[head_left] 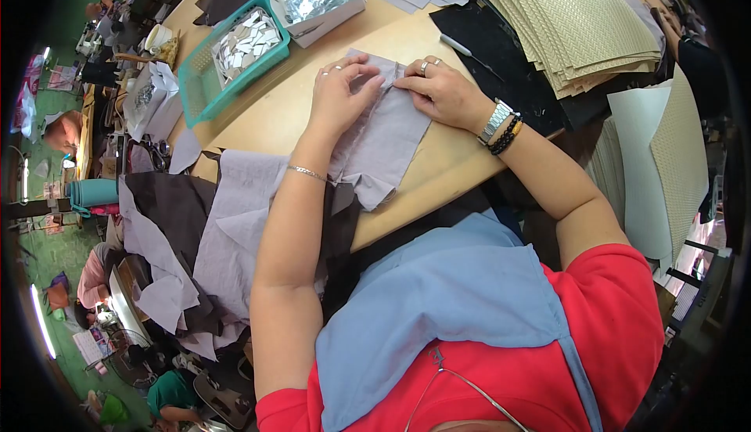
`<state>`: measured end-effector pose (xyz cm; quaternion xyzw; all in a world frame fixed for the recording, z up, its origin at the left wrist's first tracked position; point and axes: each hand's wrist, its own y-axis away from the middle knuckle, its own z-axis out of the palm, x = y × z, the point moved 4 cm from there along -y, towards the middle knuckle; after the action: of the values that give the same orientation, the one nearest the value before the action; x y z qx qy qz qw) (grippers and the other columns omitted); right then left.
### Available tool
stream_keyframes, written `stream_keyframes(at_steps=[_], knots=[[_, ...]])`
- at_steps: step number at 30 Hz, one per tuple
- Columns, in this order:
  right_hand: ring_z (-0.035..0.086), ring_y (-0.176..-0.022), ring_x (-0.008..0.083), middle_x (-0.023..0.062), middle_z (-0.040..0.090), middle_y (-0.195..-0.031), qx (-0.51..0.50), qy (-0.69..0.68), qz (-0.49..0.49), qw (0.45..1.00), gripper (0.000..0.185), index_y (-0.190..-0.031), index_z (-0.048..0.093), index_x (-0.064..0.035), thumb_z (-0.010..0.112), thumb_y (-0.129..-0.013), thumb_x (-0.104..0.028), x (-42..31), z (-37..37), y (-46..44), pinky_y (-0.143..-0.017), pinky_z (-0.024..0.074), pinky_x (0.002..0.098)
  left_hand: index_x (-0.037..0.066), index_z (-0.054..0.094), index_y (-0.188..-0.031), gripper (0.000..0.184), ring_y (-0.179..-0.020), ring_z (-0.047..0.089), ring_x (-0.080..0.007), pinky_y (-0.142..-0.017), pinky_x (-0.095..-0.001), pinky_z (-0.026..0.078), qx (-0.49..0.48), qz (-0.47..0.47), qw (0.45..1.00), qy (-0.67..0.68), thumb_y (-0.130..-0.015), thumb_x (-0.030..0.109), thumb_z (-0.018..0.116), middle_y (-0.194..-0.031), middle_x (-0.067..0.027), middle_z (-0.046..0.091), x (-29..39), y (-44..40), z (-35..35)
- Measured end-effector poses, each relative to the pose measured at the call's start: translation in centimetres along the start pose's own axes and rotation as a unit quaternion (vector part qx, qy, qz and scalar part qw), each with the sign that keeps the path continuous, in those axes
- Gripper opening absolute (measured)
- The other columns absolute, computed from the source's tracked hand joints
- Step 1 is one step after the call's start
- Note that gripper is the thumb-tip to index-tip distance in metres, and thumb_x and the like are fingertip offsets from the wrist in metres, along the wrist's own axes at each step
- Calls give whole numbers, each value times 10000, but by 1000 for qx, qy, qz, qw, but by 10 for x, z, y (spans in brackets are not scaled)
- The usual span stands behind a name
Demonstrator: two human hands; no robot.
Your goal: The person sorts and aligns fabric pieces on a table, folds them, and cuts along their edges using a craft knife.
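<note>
A pale mauve-grey fabric piece (395,123) lies on the light wooden table in front of me, with a seam or fold running along its length. My left hand (344,91) rests over the fabric's left side, fingers curved, with a gap showing between thumb and fingers. Across from it, my right hand (450,91) pinches the fabric near its upper edge between thumb and forefinger. The fabric's lower end is crumpled near my left wrist. A white-handled pointed tool (461,45) lies beyond my right hand on dark material.
A teal basket (188,80) with small pale pieces and a white box (317,29) of shiny packets stand at the back left. Stacked textured cream sheets (575,21) are at the back right. More mauve and dark fabric (242,213) hangs over the table's left edge.
</note>
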<state>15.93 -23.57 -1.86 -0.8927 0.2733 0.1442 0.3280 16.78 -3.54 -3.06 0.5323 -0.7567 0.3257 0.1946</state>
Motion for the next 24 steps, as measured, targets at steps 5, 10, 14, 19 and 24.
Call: stream_keyframes(at_steps=[5,10,14,19,24], knots=[[604,-930,276,99,639,-995,1,3,5,1000,291,-1065,700,-60,637,-786,-10,2,1,1,-857,506,358,126,763,-813,266,-1112,577,-313,-988,-426,415,13,-15,999,-25,-701,362,810,-1173,-121,651,9,-4,0],[601,-936,272,96,636,-996,0,-2,8,1000,292,-1067,699,-64,637,-786,-14,1,0,0,-857,505,352,134,768,-780,227,-1096,571,-328,-954,-422,444,-2,-32,999,-4,-663,320,825,-1162,-113,648,-2,-11,5],[602,-936,272,95,637,-995,0,4,2,1000,285,-1062,701,-66,637,-789,-20,1,0,0,-859,505,354,132,769,-778,204,-1100,567,-330,-948,-417,448,-8,-34,999,-31,-677,306,798,-1163,-112,647,3,-12,4],[605,-935,274,92,641,-997,2,5,13,1000,330,-1109,688,-82,633,-790,-19,-1,-2,-2,-861,504,362,122,758,-788,188,-1114,561,-334,-961,-454,416,4,-8,998,-56,-698,287,757,-1161,-120,645,17,-8,0],[608,-935,275,92,642,-1000,3,7,5,1000,374,-1149,680,-116,630,-792,-17,-1,0,-2,-860,504,365,111,731,-794,180,-1125,557,-342,-963,-493,391,12,6,998,-57,-706,267,738,-1166,-130,642,14,-6,5]])
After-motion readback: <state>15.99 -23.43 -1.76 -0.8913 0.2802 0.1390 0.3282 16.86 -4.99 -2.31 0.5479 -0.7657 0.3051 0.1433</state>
